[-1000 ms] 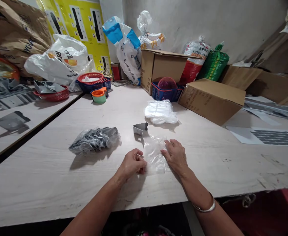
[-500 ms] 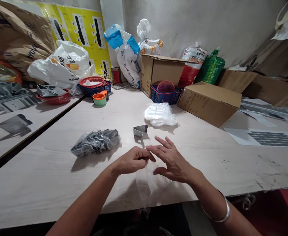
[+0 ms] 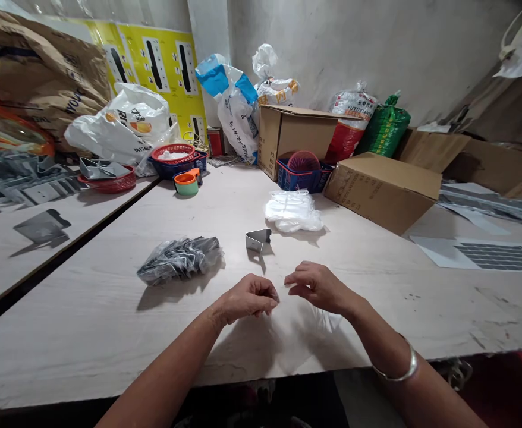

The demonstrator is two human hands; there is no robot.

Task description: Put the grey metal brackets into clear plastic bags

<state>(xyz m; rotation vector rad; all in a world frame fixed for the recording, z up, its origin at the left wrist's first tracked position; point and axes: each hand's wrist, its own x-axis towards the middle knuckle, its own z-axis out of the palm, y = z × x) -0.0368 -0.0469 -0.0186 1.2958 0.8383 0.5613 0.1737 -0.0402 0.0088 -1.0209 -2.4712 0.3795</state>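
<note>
My left hand (image 3: 252, 295) is closed in a pinch on the edge of a clear plastic bag (image 3: 326, 318). Facing it, a short gap away, my right hand (image 3: 318, 286) has curled fingers and thumb drawn close at the bag's other side. The thin film is hard to see against the tabletop below my hands. Just beyond them a bent grey metal bracket (image 3: 257, 241) stands on the table. To the left lies a clear bag packed with several grey brackets (image 3: 181, 260). A stack of clear plastic bags (image 3: 293, 210) rests farther back.
Cardboard boxes (image 3: 383, 189), a blue basket (image 3: 303, 178) and filled sacks (image 3: 383, 126) line the back. An orange and green tape roll (image 3: 186, 183) sits by a red basket (image 3: 173, 154). More brackets (image 3: 42, 226) are at left, beyond a dark table gap (image 3: 71, 244). Printed sheets (image 3: 497, 255) lie right.
My right hand's spread fingers have curled in, and it has moved slightly right. The plastic film has shifted from below my left hand toward the right. The view has shifted slightly.
</note>
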